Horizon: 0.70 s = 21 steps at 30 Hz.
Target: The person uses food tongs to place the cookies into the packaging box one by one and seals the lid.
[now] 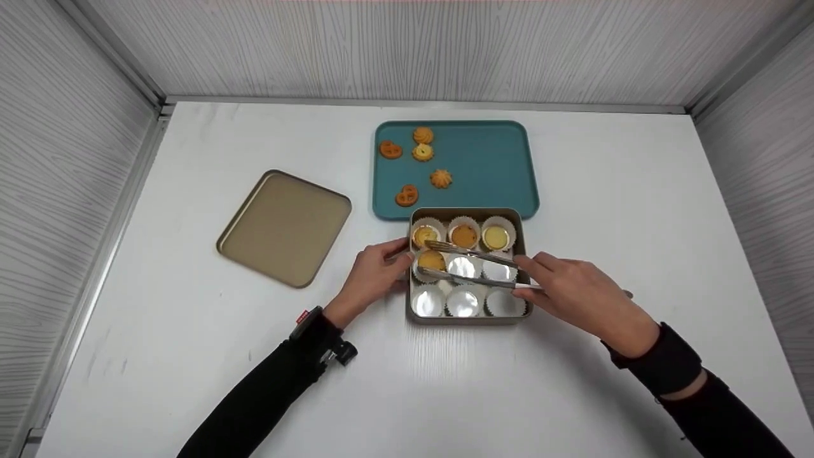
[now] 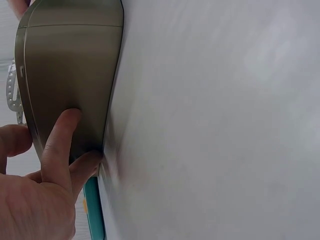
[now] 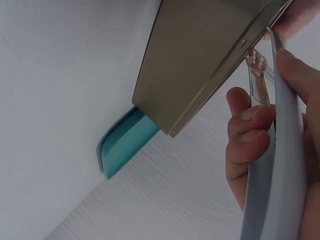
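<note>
Clearly, your white bench (image 1: 152,299) carries everything: a teal rectangular tray (image 1: 486,168) at the far side, a shallow square gold metal lid (image 1: 286,229) to its left, and a deep gold metal box (image 1: 467,321) just in front of the tray, with nine white pleated cups (image 1: 428,301) inside. You seem to be at the loading step, since four cups hold baked pieces and five look unfilled; the next move probably calls for parting the long metal tongs (image 1: 502,284) gently, without tipping a cup. Your left hand (image 1: 376,270) presses extended fingers against the box's left wall, thumb at the rim. Your right hand (image 1: 575,286) comes in from the right, its fingers clamped on the tongs, whose tips point leftward over the box. Between those tips, a round golden biscuit (image 1: 432,259) sits in the middle row's left cup; whether they pinch it, you cannot tell.
</note>
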Motion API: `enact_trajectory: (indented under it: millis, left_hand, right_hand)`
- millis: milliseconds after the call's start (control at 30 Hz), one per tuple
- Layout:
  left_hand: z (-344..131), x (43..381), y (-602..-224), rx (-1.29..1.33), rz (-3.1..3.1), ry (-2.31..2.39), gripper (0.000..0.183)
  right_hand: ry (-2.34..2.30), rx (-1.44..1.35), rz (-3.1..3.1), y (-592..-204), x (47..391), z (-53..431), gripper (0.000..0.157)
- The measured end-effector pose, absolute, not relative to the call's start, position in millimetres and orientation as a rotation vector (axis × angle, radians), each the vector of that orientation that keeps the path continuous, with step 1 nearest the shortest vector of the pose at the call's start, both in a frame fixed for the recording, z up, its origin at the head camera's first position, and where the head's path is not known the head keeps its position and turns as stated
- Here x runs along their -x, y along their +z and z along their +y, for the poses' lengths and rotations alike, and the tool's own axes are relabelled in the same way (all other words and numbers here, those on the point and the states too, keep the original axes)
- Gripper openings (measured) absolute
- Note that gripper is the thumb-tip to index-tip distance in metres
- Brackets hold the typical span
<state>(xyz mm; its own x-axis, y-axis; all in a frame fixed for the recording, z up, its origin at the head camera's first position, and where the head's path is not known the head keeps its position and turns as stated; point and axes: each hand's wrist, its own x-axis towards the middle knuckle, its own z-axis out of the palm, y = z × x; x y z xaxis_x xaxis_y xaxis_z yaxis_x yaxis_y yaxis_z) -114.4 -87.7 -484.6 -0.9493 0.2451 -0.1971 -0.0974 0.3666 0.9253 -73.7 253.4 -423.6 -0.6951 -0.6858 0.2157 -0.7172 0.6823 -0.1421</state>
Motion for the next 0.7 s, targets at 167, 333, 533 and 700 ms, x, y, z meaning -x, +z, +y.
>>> enact_trajectory:
  millis: [167,333,533,700]
  left_hand:
    - [-86.9,113.7,-483.9,-0.121,2.316,1.623,0.051]
    - [-86.1,113.6,-484.9,-0.125,2.315,1.619,0.052]
    - [-86.0,113.3,-484.9,-0.114,2.310,1.633,0.051]
    - [-86.7,113.2,-484.8,-0.118,2.309,1.642,0.049]
  right_hand:
    - [0.312,-1.162,-2.755,-424.0,75.0,250.4,0.047]
    - [0.281,-1.177,-2.750,-425.8,75.4,248.7,0.047]
    - [0.262,-1.189,-2.743,-428.6,76.4,246.4,0.049]
    - [0.258,-1.187,-2.750,-428.3,76.1,244.8,0.050]
